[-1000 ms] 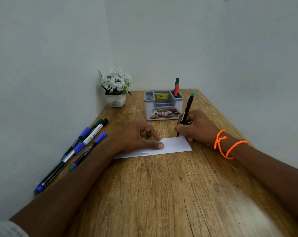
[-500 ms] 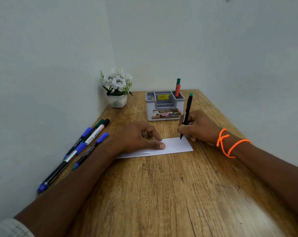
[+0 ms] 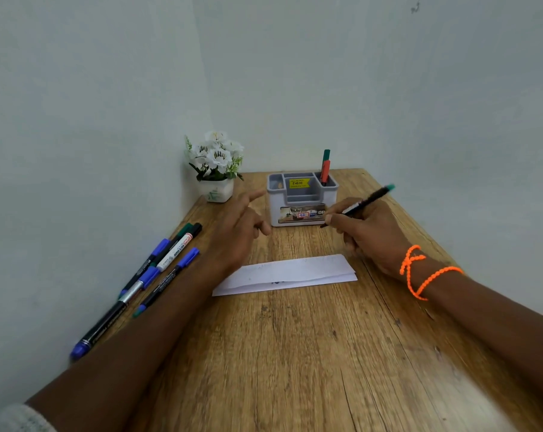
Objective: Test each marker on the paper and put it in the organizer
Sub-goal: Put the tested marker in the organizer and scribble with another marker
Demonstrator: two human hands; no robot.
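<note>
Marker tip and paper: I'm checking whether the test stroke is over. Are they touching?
Apart. In the head view the right hand holds the marker raised by the organizer, with bare table between its tip and the paper.

1. A wooden table [image 3: 295,353] with a warm, grainy brown top runs away into the corner of the room.
2. Pale, plain walls [image 3: 92,104] close in on the left, the right and at the far end; a small dark mark [image 3: 416,7] sits high on the far wall.
3. A little white pot [image 3: 216,191], with a faint green pattern on its side, stands in the far left corner of the table, close to the wall.
4. White flowers [image 3: 215,154] with green leaves rise out of that pot, bunched tightly together.
5. An orange beaded cord [image 3: 419,271] is looped round the wrist on the right, crossing over itself.
</note>
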